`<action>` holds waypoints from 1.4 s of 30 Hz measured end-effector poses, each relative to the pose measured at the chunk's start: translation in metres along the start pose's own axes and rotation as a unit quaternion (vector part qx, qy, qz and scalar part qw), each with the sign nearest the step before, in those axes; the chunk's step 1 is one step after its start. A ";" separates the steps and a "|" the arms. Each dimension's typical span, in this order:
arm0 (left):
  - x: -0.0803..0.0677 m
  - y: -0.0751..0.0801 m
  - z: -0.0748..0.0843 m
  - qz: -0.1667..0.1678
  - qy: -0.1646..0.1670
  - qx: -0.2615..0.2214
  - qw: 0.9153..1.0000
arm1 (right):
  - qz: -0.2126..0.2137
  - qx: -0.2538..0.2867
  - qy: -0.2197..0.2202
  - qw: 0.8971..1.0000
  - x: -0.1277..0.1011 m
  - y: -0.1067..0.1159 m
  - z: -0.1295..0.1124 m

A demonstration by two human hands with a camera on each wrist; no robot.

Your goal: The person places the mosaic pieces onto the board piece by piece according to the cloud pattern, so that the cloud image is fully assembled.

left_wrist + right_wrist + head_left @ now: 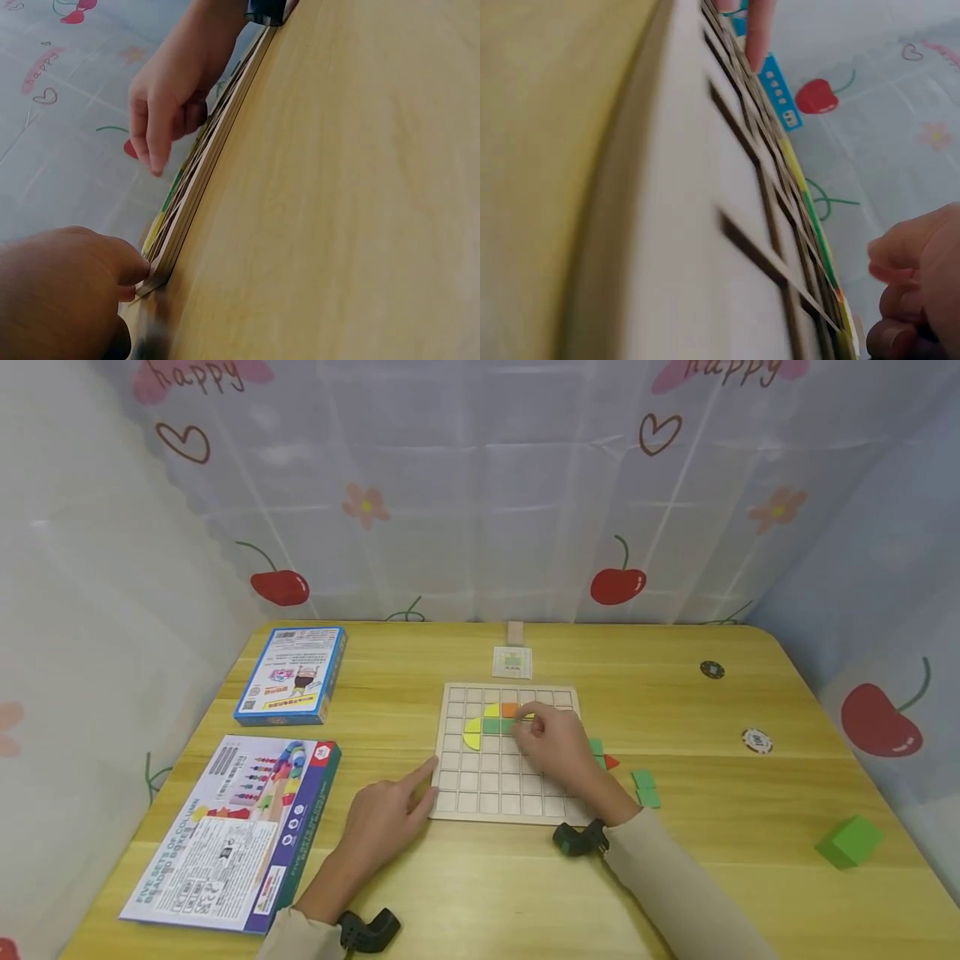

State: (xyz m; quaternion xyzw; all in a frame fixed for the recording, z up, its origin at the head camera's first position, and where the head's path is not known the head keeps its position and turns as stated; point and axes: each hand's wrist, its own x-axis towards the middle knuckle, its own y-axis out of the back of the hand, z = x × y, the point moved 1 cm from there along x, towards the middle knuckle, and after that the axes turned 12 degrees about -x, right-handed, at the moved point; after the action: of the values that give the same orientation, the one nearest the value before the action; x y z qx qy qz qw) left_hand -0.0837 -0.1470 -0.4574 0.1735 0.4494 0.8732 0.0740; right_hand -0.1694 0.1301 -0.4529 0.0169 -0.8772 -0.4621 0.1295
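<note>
A wooden grid board (480, 807) lies on the table with yellow rounded tiles (472, 741), an orange square tile (509, 710) and green square tiles (491, 726) in its upper cells. My left hand (386, 818) rests at the board's left side, index finger and thumb extended to the edge. Over the board, my right hand (555, 743) has its thumb and fingertips drawn together beside the green tiles. In the left wrist view that right hand (169, 105) hovers above the board, fingers pointing down. I cannot tell whether a tile is between its fingertips.
Behind the board a small pattern card (512, 662) stands by a wooden block (515, 633). Loose green tiles (645, 787) and a red triangle (611, 762) lie to the right, beyond them round chips (757, 741) and a green block (850, 842). Two boxes (225, 835) occupy the left.
</note>
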 end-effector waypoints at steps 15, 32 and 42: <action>0.001 0.000 0.000 -0.007 0.003 0.007 1.000 | 0.017 0.016 0.010 1.000 -0.029 0.072 0.055; 0.001 0.001 0.002 0.001 0.003 0.004 1.000 | -0.156 -0.140 0.023 0.978 -0.038 0.095 0.082; 0.001 0.001 0.001 0.001 0.000 0.008 1.000 | -0.133 -0.249 0.082 0.956 -0.039 0.090 0.065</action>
State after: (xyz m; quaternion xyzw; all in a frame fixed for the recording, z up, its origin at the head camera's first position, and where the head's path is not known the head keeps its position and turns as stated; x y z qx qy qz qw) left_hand -0.0840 -0.1463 -0.4559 0.1740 0.4567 0.8695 0.0719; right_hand -0.1391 0.2400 -0.4224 0.1382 -0.7104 -0.6762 0.1381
